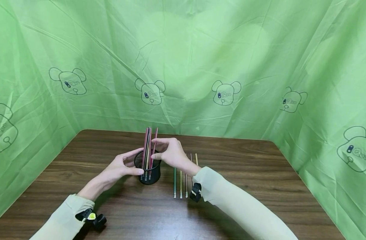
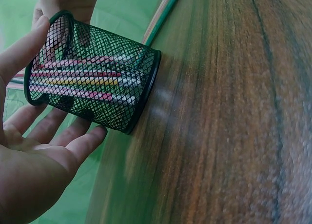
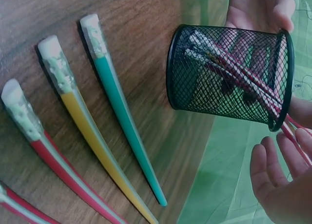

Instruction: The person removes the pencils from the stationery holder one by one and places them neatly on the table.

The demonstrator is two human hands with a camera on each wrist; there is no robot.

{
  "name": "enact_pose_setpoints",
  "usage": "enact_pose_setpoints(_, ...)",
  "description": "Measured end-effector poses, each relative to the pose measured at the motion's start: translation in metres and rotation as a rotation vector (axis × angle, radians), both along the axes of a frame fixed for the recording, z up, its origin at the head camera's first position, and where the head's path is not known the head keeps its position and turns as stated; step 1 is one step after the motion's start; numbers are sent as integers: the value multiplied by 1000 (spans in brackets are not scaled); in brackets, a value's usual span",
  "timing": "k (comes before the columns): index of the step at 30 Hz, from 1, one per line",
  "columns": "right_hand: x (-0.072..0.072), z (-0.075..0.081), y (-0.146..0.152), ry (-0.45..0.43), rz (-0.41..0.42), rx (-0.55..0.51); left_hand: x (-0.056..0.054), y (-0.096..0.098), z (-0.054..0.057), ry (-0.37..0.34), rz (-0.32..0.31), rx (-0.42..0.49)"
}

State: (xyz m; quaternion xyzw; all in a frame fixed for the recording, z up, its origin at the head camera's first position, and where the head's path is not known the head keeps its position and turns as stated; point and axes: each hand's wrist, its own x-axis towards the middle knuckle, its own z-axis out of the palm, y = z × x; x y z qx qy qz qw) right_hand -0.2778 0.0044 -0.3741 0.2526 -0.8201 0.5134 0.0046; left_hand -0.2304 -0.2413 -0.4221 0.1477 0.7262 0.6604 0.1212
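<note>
A black mesh pencil cup [image 1: 154, 176] stands upright on the table. My left hand [image 1: 118, 170] holds it by the left side, thumb at the near rim and fingers round the far side. Several pencils [image 1: 147, 143] stand in the cup with their eraser ends [image 2: 129, 81] down, seen through the mesh. Over the cup's right rim, my right hand [image 1: 172, 155] pinches a red pencil [image 1: 156, 132] between thumb and fingers; it leans apart from the bunch, its lower part inside the cup.
Right of the cup a row of pencils lies on the wooden table [image 1: 245, 173]: a green one [image 3: 124, 114], a yellow one [image 3: 92, 131] and red ones [image 3: 63, 165], erasers toward me. My right forearm passes over part of the row. Green cloth [image 1: 188, 60] hangs behind and beside the table.
</note>
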Motion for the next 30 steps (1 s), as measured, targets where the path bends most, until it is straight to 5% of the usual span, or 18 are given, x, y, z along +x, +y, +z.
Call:
enact_pose_setpoints(15, -7, 7, 11, -6, -133, -120, -2, 1, -2, 12, -11, 18)
enact_pose_setpoints(30, -12, 26, 24, -43, -129, -204, -3, 0, -2, 10, -8, 13)
